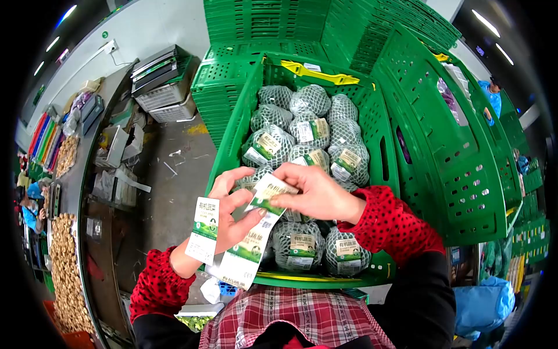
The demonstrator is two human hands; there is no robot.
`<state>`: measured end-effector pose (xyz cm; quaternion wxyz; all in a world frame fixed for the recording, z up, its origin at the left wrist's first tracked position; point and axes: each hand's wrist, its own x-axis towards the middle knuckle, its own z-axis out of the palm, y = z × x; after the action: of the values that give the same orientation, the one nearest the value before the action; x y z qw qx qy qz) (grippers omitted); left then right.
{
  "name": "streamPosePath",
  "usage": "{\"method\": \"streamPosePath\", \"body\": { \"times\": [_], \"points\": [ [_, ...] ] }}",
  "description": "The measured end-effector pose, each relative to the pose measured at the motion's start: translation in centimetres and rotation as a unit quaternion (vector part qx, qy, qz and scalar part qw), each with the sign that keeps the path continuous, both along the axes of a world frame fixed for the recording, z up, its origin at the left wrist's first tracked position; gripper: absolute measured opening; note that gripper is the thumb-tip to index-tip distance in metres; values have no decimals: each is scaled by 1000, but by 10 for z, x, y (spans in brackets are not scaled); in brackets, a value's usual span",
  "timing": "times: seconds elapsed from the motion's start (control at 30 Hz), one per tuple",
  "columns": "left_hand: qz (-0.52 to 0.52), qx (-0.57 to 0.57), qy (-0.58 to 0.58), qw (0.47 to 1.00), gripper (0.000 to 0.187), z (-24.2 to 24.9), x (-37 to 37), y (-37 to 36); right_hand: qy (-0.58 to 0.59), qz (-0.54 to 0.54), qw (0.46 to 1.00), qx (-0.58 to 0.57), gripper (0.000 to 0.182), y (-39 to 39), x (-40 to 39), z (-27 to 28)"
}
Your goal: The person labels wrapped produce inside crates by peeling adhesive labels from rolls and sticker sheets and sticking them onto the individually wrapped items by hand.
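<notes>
My left hand (231,225) is closed on a strip of printed green-and-white labels (239,266), which hangs down over the crate's near edge. Another label (203,230) lies across the back of that hand near the wrist. My right hand (318,195) pinches the upper end of the labels between thumb and fingers, close to my left fingertips. Below both hands, a green plastic crate (239,136) holds several white-netted bags of dark produce (297,241). Many bags carry a similar label on top. My hands hide some bags in the middle.
Stacked green crates (264,26) stand behind, and a tilted green crate (442,134) is on the right. To the left runs a long table (125,75) with loose produce (67,273). A blue bag (485,305) sits at lower right. A person in blue (493,99) is far right.
</notes>
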<state>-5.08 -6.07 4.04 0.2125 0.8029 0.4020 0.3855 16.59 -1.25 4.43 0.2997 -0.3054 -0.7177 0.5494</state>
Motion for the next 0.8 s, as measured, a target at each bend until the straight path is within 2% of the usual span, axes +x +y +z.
{"method": "streamPosePath", "body": {
  "times": [0.03,0.07,0.1,0.17,0.23,0.3,0.33,0.37,0.4,0.43,0.47,0.5,0.57,0.6,0.63,0.7,0.73,0.77,0.8],
  "points": [
    [-5,-3,-3,1000,20,2,0,-2,4,0,1000,-8,21,-7,-2,0],
    [-23,-83,-30,996,18,3,1,-2,-71,-13,992,106,24,-14,2,9],
    [-40,-162,-58,984,16,2,2,-2,-61,-43,984,159,19,-17,2,8],
    [5,-276,-148,950,19,-4,5,-7,-49,-74,966,242,15,-18,5,12],
    [17,-300,-132,945,26,-5,4,-7,-63,-99,967,227,13,0,18,19],
    [23,-294,-63,954,23,-14,-1,-5,46,-227,972,44,14,56,53,42],
    [22,-295,-90,951,23,-20,-2,-4,-70,-332,933,118,15,94,83,39],
    [23,-292,-120,948,23,-26,0,-1,-217,-379,881,183,21,135,122,19],
    [32,-296,-93,950,23,-16,0,0,-245,-367,879,181,29,162,148,-8],
    [32,-295,-97,950,23,-10,0,0,-301,-378,875,36,37,168,151,-14],
    [33,-291,-82,952,22,-6,0,0,-363,-374,853,12,41,175,148,-21],
    [35,-288,-67,955,22,-5,0,1,-386,-364,845,70,48,189,154,-42],
    [38,-280,-87,955,21,-8,1,2,-442,-310,819,194,49,219,179,-96],
    [33,-273,-99,956,21,-9,1,3,-475,-278,820,156,59,220,178,-100],
    [28,-268,-110,957,21,-10,1,3,-474,-276,822,154,59,214,167,-95],
    [31,-266,-106,958,18,-9,-1,4,-650,-363,647,165,73,192,130,-59],
    [32,-229,-93,968,17,-9,-1,5,-652,-347,657,153,84,188,126,-50],
    [32,-190,-80,978,15,-10,-3,6,-653,-344,657,156,84,195,135,-63],
    [41,-191,-59,979,14,-7,-4,5,-604,-273,728,176,75,204,151,-86]
  ]
}}
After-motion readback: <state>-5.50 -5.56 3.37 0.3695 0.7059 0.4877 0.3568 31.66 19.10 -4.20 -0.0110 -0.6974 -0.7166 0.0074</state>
